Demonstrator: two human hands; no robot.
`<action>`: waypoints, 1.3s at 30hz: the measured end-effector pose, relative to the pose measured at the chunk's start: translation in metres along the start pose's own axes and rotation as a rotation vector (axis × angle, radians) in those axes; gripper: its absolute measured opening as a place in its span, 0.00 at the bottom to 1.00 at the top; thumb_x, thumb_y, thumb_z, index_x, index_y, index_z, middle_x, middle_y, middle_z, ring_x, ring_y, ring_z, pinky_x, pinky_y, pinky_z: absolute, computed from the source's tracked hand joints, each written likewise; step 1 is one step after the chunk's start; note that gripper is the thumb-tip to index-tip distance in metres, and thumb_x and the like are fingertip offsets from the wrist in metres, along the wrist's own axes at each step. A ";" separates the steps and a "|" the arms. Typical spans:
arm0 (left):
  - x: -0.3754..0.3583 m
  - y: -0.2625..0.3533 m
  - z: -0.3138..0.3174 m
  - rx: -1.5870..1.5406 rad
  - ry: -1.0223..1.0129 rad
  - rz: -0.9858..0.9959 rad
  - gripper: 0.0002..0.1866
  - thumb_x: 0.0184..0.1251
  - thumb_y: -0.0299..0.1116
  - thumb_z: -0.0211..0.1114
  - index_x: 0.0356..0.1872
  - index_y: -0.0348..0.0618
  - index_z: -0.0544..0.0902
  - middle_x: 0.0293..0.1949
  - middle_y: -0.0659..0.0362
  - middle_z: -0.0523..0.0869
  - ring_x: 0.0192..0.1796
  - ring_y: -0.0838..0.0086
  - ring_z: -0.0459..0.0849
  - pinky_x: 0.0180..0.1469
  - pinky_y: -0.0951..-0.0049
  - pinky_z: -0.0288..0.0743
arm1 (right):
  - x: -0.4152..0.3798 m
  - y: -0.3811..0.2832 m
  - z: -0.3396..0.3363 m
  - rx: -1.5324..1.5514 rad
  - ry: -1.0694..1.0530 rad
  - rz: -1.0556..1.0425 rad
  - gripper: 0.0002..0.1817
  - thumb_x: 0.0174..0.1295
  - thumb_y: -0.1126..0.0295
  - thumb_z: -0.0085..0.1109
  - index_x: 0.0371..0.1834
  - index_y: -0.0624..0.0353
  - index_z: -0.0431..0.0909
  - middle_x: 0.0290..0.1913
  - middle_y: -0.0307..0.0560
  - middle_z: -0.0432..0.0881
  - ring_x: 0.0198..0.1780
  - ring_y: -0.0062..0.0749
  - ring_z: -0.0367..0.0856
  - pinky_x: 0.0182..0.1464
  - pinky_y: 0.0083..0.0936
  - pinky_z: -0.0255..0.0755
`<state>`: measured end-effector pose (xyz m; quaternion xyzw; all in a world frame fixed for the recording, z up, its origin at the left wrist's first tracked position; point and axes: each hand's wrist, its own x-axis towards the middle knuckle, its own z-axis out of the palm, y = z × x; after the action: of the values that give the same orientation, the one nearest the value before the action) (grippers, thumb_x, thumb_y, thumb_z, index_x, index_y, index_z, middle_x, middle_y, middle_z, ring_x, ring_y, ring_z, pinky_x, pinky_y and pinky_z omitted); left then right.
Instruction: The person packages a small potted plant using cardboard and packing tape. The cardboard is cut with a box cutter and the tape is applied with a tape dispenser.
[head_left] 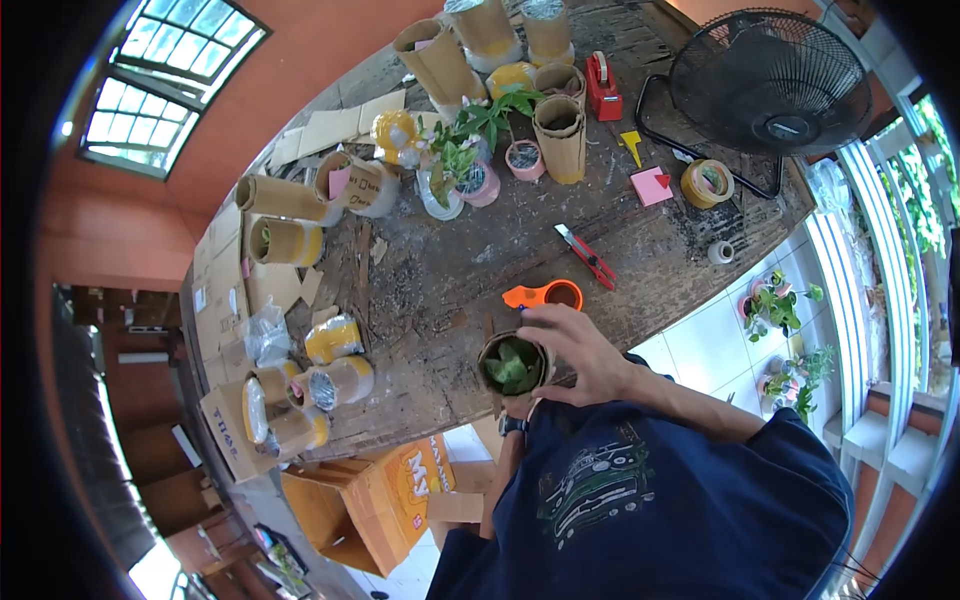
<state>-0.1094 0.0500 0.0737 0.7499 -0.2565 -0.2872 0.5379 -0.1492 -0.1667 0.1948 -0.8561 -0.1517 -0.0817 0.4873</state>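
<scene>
A cardboard tube point(490, 362) with green leaves point(514, 367) inside stands near the table's front edge, its mouth facing up toward me. My left hand point(519, 404) grips it low at the near side, mostly hidden by the tube, with a watch on that wrist. Curved over the tube's right rim is my right hand point(575, 350), its fingers and thumb apart in a C shape. Just beyond its fingertips lies an orange tape dispenser point(520, 297). A red box cutter point(588, 257) rests farther up the table.
Several wrapped cardboard tubes point(560, 140) and potted plants point(478, 187) stand at the back and left. A black fan point(770, 85), red tape dispenser point(604, 88), pink notes point(652, 186) and tape rolls point(706, 184) are at right. An open carton point(375, 505) sits below the table's front edge.
</scene>
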 end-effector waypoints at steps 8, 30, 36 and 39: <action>0.035 0.072 -0.016 -0.149 -0.228 0.068 0.65 0.40 0.31 0.86 0.79 0.46 0.50 0.75 0.49 0.63 0.77 0.64 0.62 0.72 0.55 0.67 | -0.022 0.076 -0.018 0.506 -0.168 0.245 0.80 0.25 0.54 0.90 0.81 0.65 0.40 0.79 0.59 0.54 0.81 0.47 0.50 0.81 0.39 0.47; 0.082 0.060 0.013 -0.148 0.172 -0.213 0.28 0.64 0.30 0.73 0.65 0.40 0.75 0.59 0.57 0.83 0.62 0.72 0.79 0.64 0.68 0.70 | 0.081 0.324 -0.110 0.113 1.042 0.297 0.56 0.31 0.68 0.88 0.66 0.64 0.58 0.60 0.52 0.75 0.61 0.39 0.76 0.66 0.34 0.69; 0.117 0.051 0.004 -0.092 0.283 -0.241 0.25 0.65 0.32 0.72 0.62 0.40 0.77 0.57 0.55 0.83 0.61 0.69 0.80 0.63 0.65 0.72 | 0.108 0.354 -0.102 0.110 0.962 0.352 0.59 0.30 0.71 0.88 0.68 0.64 0.57 0.63 0.53 0.73 0.65 0.42 0.74 0.68 0.35 0.67; 0.152 0.034 -0.005 -0.076 0.345 -0.222 0.32 0.63 0.32 0.74 0.66 0.39 0.71 0.60 0.52 0.80 0.64 0.66 0.77 0.63 0.64 0.72 | 0.108 0.356 -0.099 0.160 0.942 0.323 0.59 0.31 0.73 0.87 0.70 0.63 0.56 0.65 0.54 0.70 0.67 0.42 0.71 0.70 0.35 0.66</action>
<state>-0.0011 -0.0622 0.0837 0.7908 -0.0655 -0.2215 0.5668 0.0742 -0.4030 -0.0120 -0.6987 0.2130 -0.3708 0.5736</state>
